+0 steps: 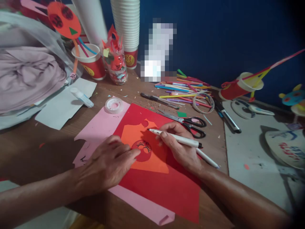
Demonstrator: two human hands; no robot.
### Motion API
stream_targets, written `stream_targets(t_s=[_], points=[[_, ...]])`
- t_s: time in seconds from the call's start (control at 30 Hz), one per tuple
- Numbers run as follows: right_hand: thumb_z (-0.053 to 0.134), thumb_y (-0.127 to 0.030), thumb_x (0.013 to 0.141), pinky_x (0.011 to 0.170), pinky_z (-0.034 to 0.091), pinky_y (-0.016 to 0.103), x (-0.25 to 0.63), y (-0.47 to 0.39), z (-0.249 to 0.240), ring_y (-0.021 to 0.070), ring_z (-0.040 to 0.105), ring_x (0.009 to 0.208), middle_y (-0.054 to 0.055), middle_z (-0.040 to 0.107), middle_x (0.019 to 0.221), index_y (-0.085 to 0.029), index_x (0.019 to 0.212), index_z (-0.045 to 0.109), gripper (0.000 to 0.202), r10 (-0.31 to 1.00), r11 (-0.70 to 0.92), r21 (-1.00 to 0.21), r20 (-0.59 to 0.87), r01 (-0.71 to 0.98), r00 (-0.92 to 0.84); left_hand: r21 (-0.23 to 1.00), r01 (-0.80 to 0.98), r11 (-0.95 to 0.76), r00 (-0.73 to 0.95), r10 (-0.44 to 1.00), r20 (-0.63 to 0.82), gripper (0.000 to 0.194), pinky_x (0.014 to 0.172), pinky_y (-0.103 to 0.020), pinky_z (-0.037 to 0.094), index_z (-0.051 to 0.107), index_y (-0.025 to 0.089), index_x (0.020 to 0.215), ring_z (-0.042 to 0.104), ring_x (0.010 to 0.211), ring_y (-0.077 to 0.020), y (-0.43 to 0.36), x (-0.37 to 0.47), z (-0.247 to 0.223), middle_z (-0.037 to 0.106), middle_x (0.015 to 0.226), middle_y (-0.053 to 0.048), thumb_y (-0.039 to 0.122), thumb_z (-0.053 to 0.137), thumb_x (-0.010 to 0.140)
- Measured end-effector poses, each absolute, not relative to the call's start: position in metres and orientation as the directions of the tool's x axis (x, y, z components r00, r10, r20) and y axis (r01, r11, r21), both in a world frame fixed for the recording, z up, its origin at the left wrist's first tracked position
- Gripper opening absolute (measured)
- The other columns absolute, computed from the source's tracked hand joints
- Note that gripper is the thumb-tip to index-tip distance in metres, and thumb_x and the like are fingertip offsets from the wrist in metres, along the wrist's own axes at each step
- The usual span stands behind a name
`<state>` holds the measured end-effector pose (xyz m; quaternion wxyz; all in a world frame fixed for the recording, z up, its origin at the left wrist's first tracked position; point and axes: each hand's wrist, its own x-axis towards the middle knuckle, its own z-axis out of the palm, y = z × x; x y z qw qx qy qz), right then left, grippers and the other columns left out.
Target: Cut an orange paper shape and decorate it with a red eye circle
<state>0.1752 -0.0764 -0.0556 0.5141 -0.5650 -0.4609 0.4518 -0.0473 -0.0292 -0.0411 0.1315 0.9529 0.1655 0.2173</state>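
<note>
My right hand (pixel 182 143) grips a white marker (pixel 177 137), its bare dark tip pointing left over the orange paper (pixel 157 163). My left hand (pixel 111 160) is closed, with its fingertips at the left edge of a small red paper circle (pixel 144 156). Drawn on that circle are black lashes above two pale eye shapes. The circle lies on the orange sheet, which has a cut-out top edge. Beneath is a red sheet (pixel 183 200), over a pink sheet (pixel 95 130). A second white pen (pixel 207 158) lies by my right wrist.
Black-handled scissors (pixel 195 125), a tape roll (pixel 113 105), a glue stick (pixel 81 97), a black pen (pixel 159 101) and coloured sticks (pixel 181 90) lie around the sheets. Behind stand stacked cups (pixel 126 28) and a decorated cup (pixel 94 66). A black marker (pixel 228 118) lies right.
</note>
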Motion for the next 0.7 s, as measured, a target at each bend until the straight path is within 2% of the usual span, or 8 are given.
stream_targets(t_s=[0.1, 0.17, 0.3, 0.4, 0.57, 0.7], points=[[0.054, -0.034, 0.09, 0.064, 0.052, 0.026, 0.175, -0.081, -0.056, 0.0134, 0.065, 0.07, 0.002, 0.068, 0.085, -0.022, 0.107, 0.056, 0.021, 0.989, 0.075, -0.994, 0.084, 0.077, 0.124, 0.242, 0.296, -0.924, 0.866, 0.366, 0.341, 0.029, 0.082, -0.035, 0.038, 0.048, 0.013, 0.12, 0.055, 0.068, -0.0143, -0.03, -0.046, -0.044, 0.063, 0.074, 0.0, 0.014, 0.045, 0.091], [0.049, -0.031, 0.093, 0.07, 0.051, 0.028, 0.175, -0.084, -0.054, 0.0146, 0.066, 0.076, 0.002, 0.069, 0.085, -0.023, 0.113, 0.054, 0.022, 0.987, 0.137, -0.973, 0.149, 0.184, 0.053, 0.221, 0.307, -0.926, 0.869, 0.367, 0.331, 0.027, 0.083, -0.035, 0.038, 0.05, 0.014, 0.118, 0.057, 0.068, -0.0145, -0.032, -0.044, -0.046, 0.064, 0.074, 0.0, 0.018, 0.044, 0.092], [0.047, -0.025, 0.093, 0.07, 0.049, 0.028, 0.178, -0.087, -0.054, 0.0157, 0.066, 0.076, 0.004, 0.07, 0.086, -0.022, 0.111, 0.055, 0.02, 0.976, 0.207, -0.87, 0.217, 0.447, -0.028, 0.17, 0.307, -0.936, 0.883, 0.347, 0.317, 0.025, 0.081, -0.035, 0.037, 0.053, 0.013, 0.114, 0.059, 0.066, -0.0151, -0.033, -0.041, -0.047, 0.065, 0.072, -0.001, 0.021, 0.042, 0.094], [0.049, -0.018, 0.09, 0.075, 0.047, 0.031, 0.18, -0.086, -0.057, 0.0168, 0.066, 0.08, 0.004, 0.071, 0.092, -0.022, 0.11, 0.057, 0.021, 0.951, 0.282, -0.771, 0.301, 0.57, -0.064, 0.17, 0.299, -0.939, 0.89, 0.339, 0.304, 0.025, 0.081, -0.034, 0.036, 0.055, 0.013, 0.113, 0.058, 0.066, -0.0148, -0.031, -0.042, -0.047, 0.065, 0.073, -0.001, 0.02, 0.041, 0.094], [0.053, -0.017, 0.087, 0.071, 0.043, 0.033, 0.181, -0.085, -0.06, 0.0183, 0.063, 0.074, 0.004, 0.071, 0.085, -0.018, 0.104, 0.061, 0.019, 0.867, 0.48, -0.577, 0.426, 0.66, -0.257, 0.176, 0.26, -0.949, 0.901, 0.304, 0.308, 0.023, 0.08, -0.033, 0.036, 0.057, 0.013, 0.11, 0.055, 0.063, -0.0136, -0.026, -0.046, -0.049, 0.062, 0.07, 0.0, 0.019, 0.042, 0.094], [0.057, -0.021, 0.087, 0.068, 0.04, 0.032, 0.179, -0.084, -0.059, 0.0186, 0.059, 0.073, 0.004, 0.068, 0.08, -0.016, 0.103, 0.061, 0.018, 0.859, 0.492, -0.491, 0.408, 0.719, -0.309, 0.188, 0.23, -0.955, 0.905, 0.281, 0.319, 0.022, 0.079, -0.033, 0.037, 0.059, 0.014, 0.108, 0.052, 0.061, -0.0128, -0.021, -0.048, -0.051, 0.06, 0.069, 0.001, 0.018, 0.044, 0.092]])
